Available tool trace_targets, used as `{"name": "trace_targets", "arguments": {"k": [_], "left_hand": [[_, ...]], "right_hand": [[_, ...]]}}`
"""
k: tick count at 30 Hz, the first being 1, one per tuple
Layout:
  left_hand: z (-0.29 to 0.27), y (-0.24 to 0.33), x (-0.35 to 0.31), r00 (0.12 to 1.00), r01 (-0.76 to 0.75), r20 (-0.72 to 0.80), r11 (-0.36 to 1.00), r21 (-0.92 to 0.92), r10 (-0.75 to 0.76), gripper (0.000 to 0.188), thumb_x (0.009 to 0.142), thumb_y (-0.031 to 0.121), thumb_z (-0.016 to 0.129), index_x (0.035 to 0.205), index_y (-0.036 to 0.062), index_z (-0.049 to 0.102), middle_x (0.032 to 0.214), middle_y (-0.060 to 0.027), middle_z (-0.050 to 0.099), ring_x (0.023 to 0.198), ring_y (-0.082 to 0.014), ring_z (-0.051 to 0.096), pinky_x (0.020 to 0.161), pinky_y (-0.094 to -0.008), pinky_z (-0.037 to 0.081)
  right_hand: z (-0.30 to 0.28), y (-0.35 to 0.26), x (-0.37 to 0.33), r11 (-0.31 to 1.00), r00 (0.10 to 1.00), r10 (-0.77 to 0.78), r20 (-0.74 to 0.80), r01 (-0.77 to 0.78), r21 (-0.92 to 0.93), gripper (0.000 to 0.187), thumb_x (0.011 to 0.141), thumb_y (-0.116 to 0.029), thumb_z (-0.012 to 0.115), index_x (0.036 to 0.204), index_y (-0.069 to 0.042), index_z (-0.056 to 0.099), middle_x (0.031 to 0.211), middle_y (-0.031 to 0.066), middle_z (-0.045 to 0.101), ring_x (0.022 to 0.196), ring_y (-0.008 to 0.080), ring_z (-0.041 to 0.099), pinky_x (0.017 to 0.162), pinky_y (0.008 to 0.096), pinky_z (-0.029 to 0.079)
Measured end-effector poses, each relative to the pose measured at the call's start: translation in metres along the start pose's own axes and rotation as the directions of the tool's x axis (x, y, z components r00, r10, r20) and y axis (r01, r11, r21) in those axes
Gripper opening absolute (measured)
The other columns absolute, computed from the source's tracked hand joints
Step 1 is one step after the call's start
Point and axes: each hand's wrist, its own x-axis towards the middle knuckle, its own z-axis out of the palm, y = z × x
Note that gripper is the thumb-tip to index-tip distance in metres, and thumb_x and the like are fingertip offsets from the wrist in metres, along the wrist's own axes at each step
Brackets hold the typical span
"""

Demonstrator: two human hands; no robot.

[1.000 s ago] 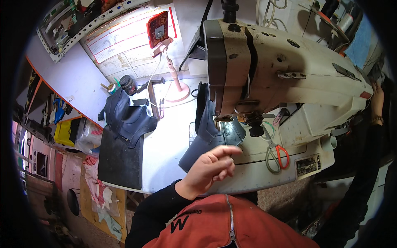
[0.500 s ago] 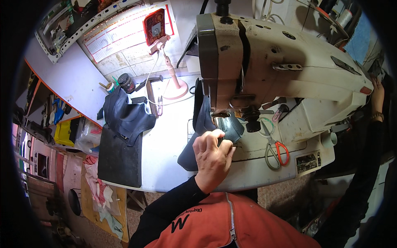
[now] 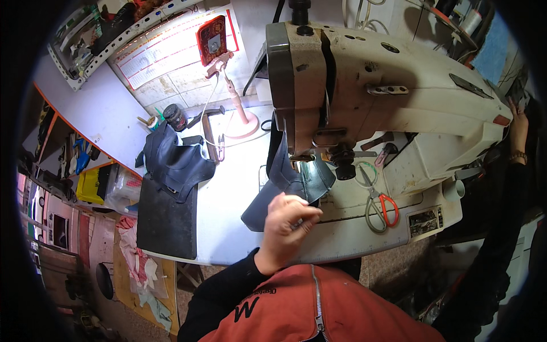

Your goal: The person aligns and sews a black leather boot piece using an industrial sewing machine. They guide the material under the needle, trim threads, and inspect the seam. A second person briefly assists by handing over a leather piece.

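My left hand (image 3: 286, 227) is closed in a pinch just in front of a dark leather piece (image 3: 259, 210); whatever lies between its fingertips, if anything, is too small to make out. The dark leather lies under the needle area of a large cream sewing machine (image 3: 364, 91), lit by a bright lamp glow. At the machine's far right end, my right hand (image 3: 518, 132) is curled at the dark handwheel, its fingertips partly lost in shadow. Scissors (image 3: 383, 208) with one orange and one greenish handle lie on the machine bed, right of the leather.
Another dark leather piece (image 3: 176, 159) lies at left, partly over a black board (image 3: 167, 222). Behind it stand a dark jar (image 3: 175, 117), a hammer (image 3: 212, 114) and a pink phone stand (image 3: 242, 122) with its cable. Small snips (image 3: 221, 149) lie nearby.
My left hand has drawn back from the needle area toward me, off the leather, its fingers pinched. The right hand stays at the handwheel.
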Motion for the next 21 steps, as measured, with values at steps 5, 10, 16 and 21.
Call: {"name": "trace_targets", "arguments": {"k": [5, 10, 16, 21], "left_hand": [[0.003, 0.001, -0.01, 0.973, -0.223, 0.094, 0.959, 0.176, 0.209, 0.013, 0.08, 0.006, 0.077, 0.091, 0.0132, 0.074, 0.077, 0.0031, 0.063, 0.095, -0.0163, 0.063, 0.113, -0.0499, 0.027], [-0.006, -0.002, -0.011, 0.916, -0.401, 0.13, 0.883, 0.243, 0.38, 0.016, 0.08, 0.01, 0.078, 0.095, 0.0147, 0.074, 0.083, 0.0018, 0.065, 0.095, -0.0189, 0.065, 0.111, -0.0499, 0.033], [-0.044, 0.003, -0.001, 0.908, -0.417, 0.081, 0.875, 0.247, 0.41, 0.028, 0.076, 0.003, 0.075, 0.103, 0.0117, 0.071, 0.099, -0.0051, 0.067, 0.098, -0.0233, 0.065, 0.096, -0.0412, 0.048], [-0.06, -0.041, 0.062, 0.949, 0.278, -0.091, 0.935, -0.219, -0.303, 0.024, 0.096, 0.006, 0.06, 0.119, -0.0031, 0.06, 0.111, -0.0087, 0.065, 0.103, -0.0174, 0.061, 0.091, -0.029, 0.049]], "right_hand": [[0.003, 0.005, -0.001, 0.991, 0.996, -0.086, -0.028, 0.083, -0.109, 0.035, 0.106, -0.018, 0.046, 0.136, -0.019, 0.063, 0.135, 0.0151, 0.061, 0.112, 0.0292, 0.066, 0.096, 0.0349, 0.05], [-0.001, -0.007, 0.001, 0.983, 0.997, 0.077, -0.018, -0.073, 0.169, 0.037, 0.103, -0.031, 0.053, 0.132, -0.012, 0.065, 0.127, 0.0167, 0.067, 0.115, 0.0289, 0.065, 0.096, 0.0359, 0.049], [-0.005, -0.011, -0.001, 0.953, 0.991, 0.133, 0.03, -0.136, 0.272, 0.037, 0.103, -0.031, 0.053, 0.13, -0.009, 0.066, 0.124, 0.0173, 0.068, 0.116, 0.0298, 0.065, 0.097, 0.0356, 0.049], [0.0, 0.0, -0.003, 0.997, 0.996, -0.074, -0.042, 0.072, -0.036, 0.035, 0.103, -0.014, 0.048, 0.134, -0.016, 0.064, 0.136, 0.0166, 0.061, 0.121, 0.0299, 0.062, 0.103, 0.0369, 0.047]]}}
